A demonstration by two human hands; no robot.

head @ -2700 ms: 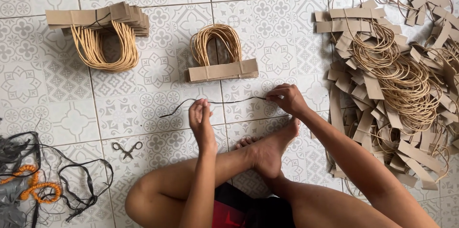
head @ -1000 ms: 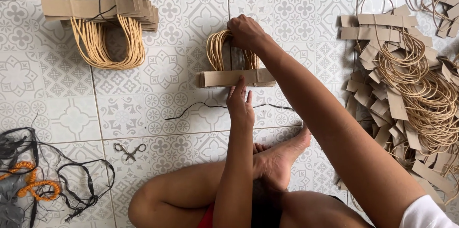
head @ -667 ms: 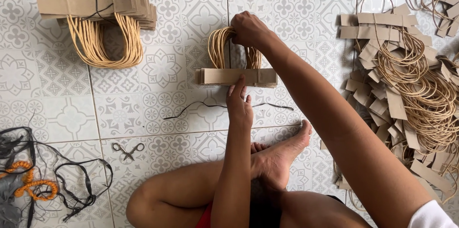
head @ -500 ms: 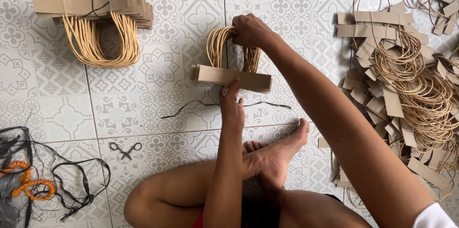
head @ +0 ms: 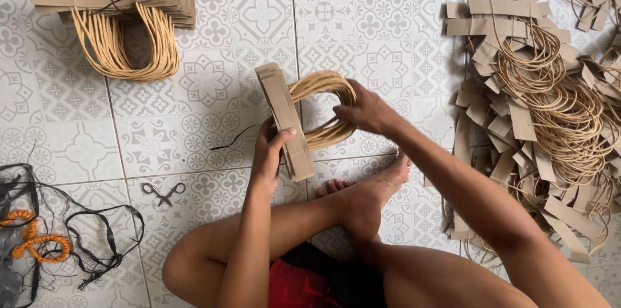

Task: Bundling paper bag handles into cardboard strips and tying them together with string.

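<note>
Your left hand (head: 270,153) has its grip closed on the cardboard strip end of a bundle of paper-bag handles (head: 304,117), thumb over the lower front edge and fingers behind, and your right hand (head: 365,111) has its grip closed on the tan cord loops at the bundle's 3 o'clock side. The bundle is lifted off the tiled floor (head: 388,56) and tilted, its cardboard stack running from 11 o'clock down to 5 o'clock, the loops fanning out toward 3 o'clock. It sits at the middle of the view, just above your crossed legs and bare foot (head: 365,198). A thin black string (head: 234,138) lies on the floor just at 9 o'clock of your left hand. At 10 o'clock, well apart, a tied bundle of handles (head: 119,20) lies flat. At 3 o'clock a large loose pile of handles (head: 537,107) spreads along the floor. Small scissors (head: 162,191) lie at 8 o'clock near your knee, and farther out at 8 o'clock is a tangle of black straps (head: 77,237) with an orange cord (head: 39,243).
</note>
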